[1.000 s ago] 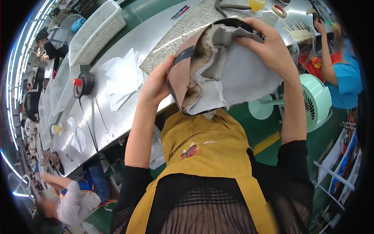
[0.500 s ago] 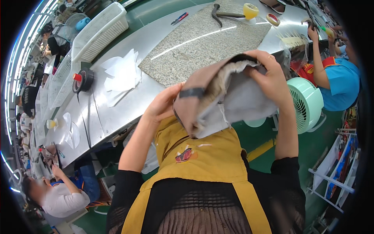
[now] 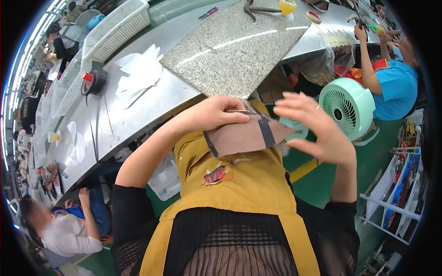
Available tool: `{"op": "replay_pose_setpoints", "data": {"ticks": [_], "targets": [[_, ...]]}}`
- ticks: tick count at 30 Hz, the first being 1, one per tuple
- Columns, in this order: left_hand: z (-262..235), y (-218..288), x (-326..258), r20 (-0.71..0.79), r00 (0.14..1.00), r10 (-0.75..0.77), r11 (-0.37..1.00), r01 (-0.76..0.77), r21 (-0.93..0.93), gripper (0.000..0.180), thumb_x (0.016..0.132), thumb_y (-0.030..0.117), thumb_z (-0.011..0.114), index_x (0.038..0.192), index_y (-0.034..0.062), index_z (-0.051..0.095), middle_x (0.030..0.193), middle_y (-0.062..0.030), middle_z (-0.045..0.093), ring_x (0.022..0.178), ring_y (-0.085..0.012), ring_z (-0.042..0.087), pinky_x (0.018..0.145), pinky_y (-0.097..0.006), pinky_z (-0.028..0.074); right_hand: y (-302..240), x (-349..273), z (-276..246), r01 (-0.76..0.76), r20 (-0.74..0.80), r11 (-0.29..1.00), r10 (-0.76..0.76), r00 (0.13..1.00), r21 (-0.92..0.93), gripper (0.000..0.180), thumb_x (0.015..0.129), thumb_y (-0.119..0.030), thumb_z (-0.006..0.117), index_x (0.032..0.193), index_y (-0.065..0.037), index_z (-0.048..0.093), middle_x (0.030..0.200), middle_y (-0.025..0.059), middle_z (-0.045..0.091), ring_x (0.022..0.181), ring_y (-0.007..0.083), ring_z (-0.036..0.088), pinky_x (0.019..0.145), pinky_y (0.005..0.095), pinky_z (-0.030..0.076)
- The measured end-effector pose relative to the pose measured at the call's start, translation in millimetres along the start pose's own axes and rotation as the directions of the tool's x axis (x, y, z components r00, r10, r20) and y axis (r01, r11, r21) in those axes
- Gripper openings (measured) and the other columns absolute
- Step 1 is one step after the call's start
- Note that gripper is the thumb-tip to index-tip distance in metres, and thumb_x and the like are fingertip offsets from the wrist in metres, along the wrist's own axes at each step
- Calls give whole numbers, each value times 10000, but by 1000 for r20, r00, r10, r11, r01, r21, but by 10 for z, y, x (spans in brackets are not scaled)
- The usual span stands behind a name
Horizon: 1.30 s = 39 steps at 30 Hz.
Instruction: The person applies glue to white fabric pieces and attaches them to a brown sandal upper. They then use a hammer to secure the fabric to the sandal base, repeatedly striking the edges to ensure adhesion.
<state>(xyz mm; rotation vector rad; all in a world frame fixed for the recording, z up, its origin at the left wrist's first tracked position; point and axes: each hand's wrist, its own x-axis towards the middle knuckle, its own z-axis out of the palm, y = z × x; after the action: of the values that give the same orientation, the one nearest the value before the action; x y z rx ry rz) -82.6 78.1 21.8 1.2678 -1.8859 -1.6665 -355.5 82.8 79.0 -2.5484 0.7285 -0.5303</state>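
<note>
In front of my yellow apron [image 3: 230, 186] is a brown shoe upper [image 3: 237, 138] with a black band across it. My left hand [image 3: 214, 114] grips its upper edge, thumb on the brown face and fingers behind. The upper's narrow end points right, toward my right hand [image 3: 317, 126]. That hand is off the piece, its fingers spread and slightly curled around empty air. The lining is mostly hidden from this side.
A speckled stone slab [image 3: 225, 55] lies on the metal bench, with a hammer [image 3: 264, 9] and red tape roll [image 3: 314, 17] beyond. White sheets [image 3: 138, 76] and a black reel [image 3: 95, 82] lie left. A mint fan [image 3: 345, 108] stands right, near a co-worker in blue [image 3: 398, 92].
The upper has been turned over, from its grey, fleecy lining showing to its brown outside. My right hand has let go of it. The left hand has moved right with it.
</note>
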Motion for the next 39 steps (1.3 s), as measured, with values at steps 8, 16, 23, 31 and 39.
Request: {"op": "replay_pose_setpoints", "data": {"ticks": [8, 16, 23, 31, 39], "targets": [[117, -64, 190, -55, 993, 108, 994, -106, 27, 247, 833, 259, 674, 921, 29, 651, 824, -98, 654, 765, -204, 610, 692, -312, 471, 569, 594, 462, -219, 222, 888, 137, 965, 404, 314, 848, -62, 589, 1161, -58, 610, 1066, 85, 622, 1036, 235, 556, 856, 327, 455], [385, -107, 288, -256, 948, 189, 979, -161, 125, 173, 809, 189, 696, 926, 63, 674, 777, -93, 619, 738, -232, 597, 682, -315, 464, 816, 497, 107, -145, 458, 974, 51, 888, 173, 220, 783, -60, 620, 989, -95, 689, 1073, 67, 558, 1125, 258, 478, 959, 382, 396], [637, -231, 376, -398, 885, 242, 970, -214, 115, 164, 807, 205, 693, 939, 108, 680, 759, -73, 606, 719, -236, 584, 637, -346, 454, 1023, 608, 57, -111, 646, 981, -19, 763, 161, 212, 867, -263, 619, 993, -107, 689, 1199, 96, 539, 1307, 324, 376, 1029, 409, 349], [727, -365, 327, -504, 819, 274, 955, -170, 243, 179, 812, 240, 698, 956, 136, 680, 808, -40, 625, 755, -217, 592, 652, -336, 477, 1177, 872, 260, -110, 685, 942, -148, 714, 318, 121, 768, -169, 728, 818, -75, 669, 1064, 38, 587, 1289, 306, 400, 1029, 430, 335], [445, -585, 194, -460, 883, 96, 992, -49, 112, 145, 848, 154, 654, 948, 49, 661, 840, -92, 640, 754, -209, 623, 689, -305, 491, 1027, 796, 670, 122, 411, 992, -121, 904, 24, 141, 784, -214, 655, 730, -93, 607, 743, 19, 543, 824, 219, 546, 889, 376, 382]]}}
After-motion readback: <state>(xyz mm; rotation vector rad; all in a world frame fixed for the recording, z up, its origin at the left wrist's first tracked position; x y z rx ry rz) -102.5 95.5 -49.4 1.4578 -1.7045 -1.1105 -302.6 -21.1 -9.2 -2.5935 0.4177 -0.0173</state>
